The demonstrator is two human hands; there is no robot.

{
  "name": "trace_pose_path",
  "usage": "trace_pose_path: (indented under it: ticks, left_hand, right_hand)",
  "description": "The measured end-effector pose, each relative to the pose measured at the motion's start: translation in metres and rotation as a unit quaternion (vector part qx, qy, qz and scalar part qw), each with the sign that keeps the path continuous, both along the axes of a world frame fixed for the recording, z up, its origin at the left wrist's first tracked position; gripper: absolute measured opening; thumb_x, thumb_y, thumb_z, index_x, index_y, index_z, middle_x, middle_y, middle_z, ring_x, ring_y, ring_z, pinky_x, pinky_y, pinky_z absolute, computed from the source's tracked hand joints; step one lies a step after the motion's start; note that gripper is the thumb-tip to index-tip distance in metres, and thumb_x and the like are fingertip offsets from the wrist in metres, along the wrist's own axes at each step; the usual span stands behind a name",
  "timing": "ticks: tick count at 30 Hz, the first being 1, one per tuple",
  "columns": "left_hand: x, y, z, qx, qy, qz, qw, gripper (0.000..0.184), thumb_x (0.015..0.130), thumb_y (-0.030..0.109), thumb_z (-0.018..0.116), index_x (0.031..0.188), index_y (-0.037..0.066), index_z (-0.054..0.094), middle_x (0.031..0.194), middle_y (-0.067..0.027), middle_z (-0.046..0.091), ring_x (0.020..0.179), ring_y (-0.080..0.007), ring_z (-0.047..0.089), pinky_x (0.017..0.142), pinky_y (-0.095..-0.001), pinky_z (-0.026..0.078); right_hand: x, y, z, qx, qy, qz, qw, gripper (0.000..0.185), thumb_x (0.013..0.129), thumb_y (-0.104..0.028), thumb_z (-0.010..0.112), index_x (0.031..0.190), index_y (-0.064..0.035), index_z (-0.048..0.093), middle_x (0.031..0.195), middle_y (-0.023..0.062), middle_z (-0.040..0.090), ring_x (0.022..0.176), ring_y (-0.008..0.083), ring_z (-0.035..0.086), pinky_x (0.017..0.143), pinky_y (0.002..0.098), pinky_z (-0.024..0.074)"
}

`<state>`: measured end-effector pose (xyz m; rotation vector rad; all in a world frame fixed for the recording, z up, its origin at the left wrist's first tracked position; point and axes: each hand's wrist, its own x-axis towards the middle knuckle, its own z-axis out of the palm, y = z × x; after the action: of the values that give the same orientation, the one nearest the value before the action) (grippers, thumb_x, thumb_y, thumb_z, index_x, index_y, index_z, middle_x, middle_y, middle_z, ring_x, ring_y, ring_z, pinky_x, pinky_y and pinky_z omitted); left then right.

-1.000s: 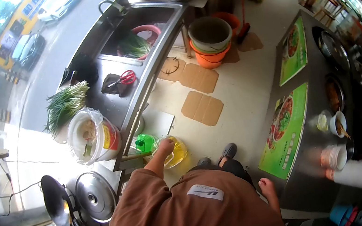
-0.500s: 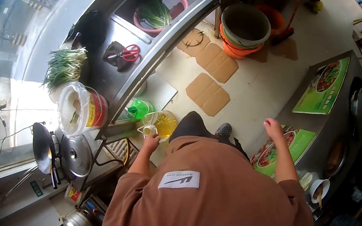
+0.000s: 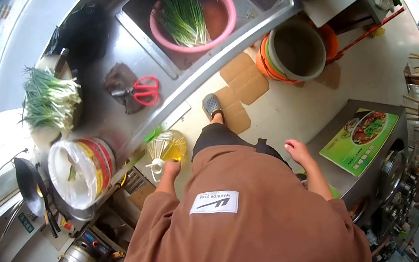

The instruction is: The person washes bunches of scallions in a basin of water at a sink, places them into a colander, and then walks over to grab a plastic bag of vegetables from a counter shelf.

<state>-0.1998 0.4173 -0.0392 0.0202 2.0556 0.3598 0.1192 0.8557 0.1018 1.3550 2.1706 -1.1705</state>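
- The clear jug [image 3: 174,143] of yellow liquid is gripped near its neck by the left hand [image 3: 173,168], beside the metal counter [image 3: 109,119].
- The right hand [image 3: 298,152] is held out, fingers curled, near the green poster [image 3: 344,148]; whether its grip is fully closed cannot be told.
- Red-handled scissors [image 3: 146,90] are laid on the counter.
- Green onions [image 3: 186,22] are contained in the pink basin [image 3: 227,5].
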Motion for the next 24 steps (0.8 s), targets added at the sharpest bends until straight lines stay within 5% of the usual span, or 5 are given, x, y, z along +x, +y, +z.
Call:
trace_pose_path:
  ticks: [7,12,15,19,24]
  left_hand:
    - [-0.064,0.137,0.056,0.167,-0.007,0.143,0.975,0.038,0.087,0.023,0.056,0.111,-0.005,0.063,0.090,-0.0143,0.069,0.073,-0.0213,0.066,0.069,-0.0340,0.052]
    - [-0.052,0.146,0.062,0.135,0.007,0.196,0.971,0.037,0.087,0.023,0.056,0.111,-0.003,0.064,0.091,-0.0153,0.070,0.076,-0.0211,0.068,0.072,-0.0337,0.052]
    - [-0.034,0.124,0.067,0.059,0.032,0.200,0.977,0.036,0.086,0.022,0.056,0.111,-0.004,0.064,0.089,-0.0153,0.069,0.073,-0.0207,0.067,0.071,-0.0334,0.052]
    - [0.002,0.110,0.110,0.003,0.084,0.364,0.928,0.033,0.086,0.019,0.057,0.108,-0.003,0.064,0.089,-0.0122,0.068,0.072,-0.0184,0.065,0.068,-0.0316,0.052]
    - [0.075,0.139,0.157,-0.004,0.071,0.540,0.839,0.031,0.090,0.017,0.057,0.115,-0.001,0.061,0.092,-0.0082,0.067,0.076,-0.0152,0.064,0.067,-0.0284,0.050]
  right_hand:
    - [-0.120,0.083,0.036,0.049,0.028,0.015,0.998,0.027,0.090,-0.021,0.056,0.108,-0.0019,0.063,0.103,0.0174,0.066,0.096,0.0304,0.064,0.084,0.0378,0.0491]
    - [-0.287,0.125,0.083,0.042,0.285,0.105,0.952,0.021,0.091,-0.014,0.056,0.104,0.0013,0.063,0.099,0.0155,0.066,0.089,0.0271,0.063,0.080,0.0347,0.0495]
    - [-0.384,0.146,0.052,-0.058,0.355,0.119,0.925,0.020,0.090,-0.013,0.056,0.102,0.0013,0.064,0.094,0.0140,0.067,0.086,0.0230,0.064,0.077,0.0316,0.0497]
    - [-0.502,0.176,-0.030,-0.148,0.260,0.094,0.950,0.022,0.087,-0.019,0.057,0.098,-0.0009,0.065,0.081,0.0135,0.068,0.079,0.0257,0.066,0.072,0.0354,0.0506]
    - [-0.571,0.170,-0.046,0.040,0.135,0.233,0.962,0.031,0.084,-0.033,0.064,0.090,-0.0019,0.063,0.088,0.0193,0.067,0.089,0.0356,0.064,0.079,0.0440,0.0497]
